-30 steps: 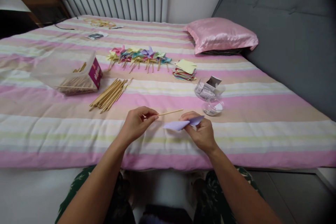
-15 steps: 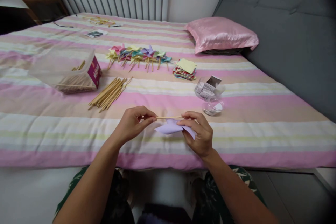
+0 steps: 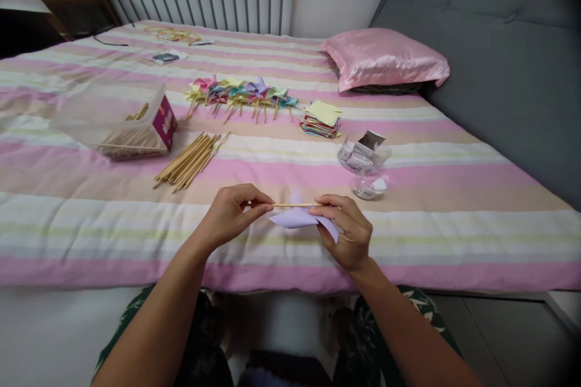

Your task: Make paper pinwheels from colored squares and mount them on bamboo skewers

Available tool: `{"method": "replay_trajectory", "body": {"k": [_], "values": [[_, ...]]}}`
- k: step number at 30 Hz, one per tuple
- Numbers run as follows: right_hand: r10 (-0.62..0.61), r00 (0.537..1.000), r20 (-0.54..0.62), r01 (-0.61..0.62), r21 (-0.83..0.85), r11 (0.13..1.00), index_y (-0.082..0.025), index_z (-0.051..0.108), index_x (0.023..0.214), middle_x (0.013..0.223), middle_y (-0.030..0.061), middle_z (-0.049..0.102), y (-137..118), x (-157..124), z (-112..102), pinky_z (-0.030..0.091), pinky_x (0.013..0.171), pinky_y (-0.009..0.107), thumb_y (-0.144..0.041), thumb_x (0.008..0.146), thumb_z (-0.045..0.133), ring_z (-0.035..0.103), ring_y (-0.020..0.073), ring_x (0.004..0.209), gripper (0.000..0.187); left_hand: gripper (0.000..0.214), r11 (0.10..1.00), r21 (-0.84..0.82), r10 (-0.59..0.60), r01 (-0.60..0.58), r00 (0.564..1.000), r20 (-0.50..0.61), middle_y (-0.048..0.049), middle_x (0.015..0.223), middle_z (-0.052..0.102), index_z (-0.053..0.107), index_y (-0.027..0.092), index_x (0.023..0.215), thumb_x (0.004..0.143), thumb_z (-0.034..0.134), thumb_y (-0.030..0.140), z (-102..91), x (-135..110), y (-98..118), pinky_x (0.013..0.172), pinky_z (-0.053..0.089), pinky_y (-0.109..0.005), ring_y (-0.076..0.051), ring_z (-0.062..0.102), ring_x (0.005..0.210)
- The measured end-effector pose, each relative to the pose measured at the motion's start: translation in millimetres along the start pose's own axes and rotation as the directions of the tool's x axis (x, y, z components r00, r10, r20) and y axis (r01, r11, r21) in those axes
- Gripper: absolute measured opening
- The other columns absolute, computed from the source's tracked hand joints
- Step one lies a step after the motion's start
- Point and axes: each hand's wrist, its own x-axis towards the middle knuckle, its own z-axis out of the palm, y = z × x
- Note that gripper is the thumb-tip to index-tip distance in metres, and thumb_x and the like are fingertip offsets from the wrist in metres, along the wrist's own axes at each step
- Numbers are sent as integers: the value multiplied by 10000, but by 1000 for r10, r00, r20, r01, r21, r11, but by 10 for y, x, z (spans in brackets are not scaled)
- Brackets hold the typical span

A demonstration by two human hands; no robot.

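Striped bedspread (image 3: pixel 431 242) underneath, both forearms (image 3: pixel 167 296) angled inward. Pinching one stick (image 3: pixel 295 205) level in the left hand (image 3: pixel 236 214), up to the fingers of the right hand (image 3: pixel 349 230); also gripping one lilac folded paper (image 3: pixel 295 218) there, just below. Farther out: one stick pile (image 3: pixel 188 163), two clear tubs (image 3: pixel 370 184), one pillow (image 3: pixel 390 57).

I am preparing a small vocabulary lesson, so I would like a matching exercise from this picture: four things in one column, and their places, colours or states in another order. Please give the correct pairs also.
Column 1
1. pillow
2. lilac paper
3. box
4. paper stack

Column 2
A. see-through, with sticks inside
B. yellow on top
C. pink and shiny
D. held in the right hand

Pairs: 1-C, 2-D, 3-A, 4-B
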Motion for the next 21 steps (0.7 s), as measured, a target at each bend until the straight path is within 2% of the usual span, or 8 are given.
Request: {"method": "replay_trajectory", "body": {"k": [21], "values": [[8,1000,2,-8,16,1000,-232,690,900,926,68,657,23,-28,11,539,739,359,-94,771,580,638,201,861,219,113,1000,-4,-22,22,1000,4,-40,687,679,702,165,765,767,640,259,0,-8,8,526,388,-231,-119,545,586]]}}
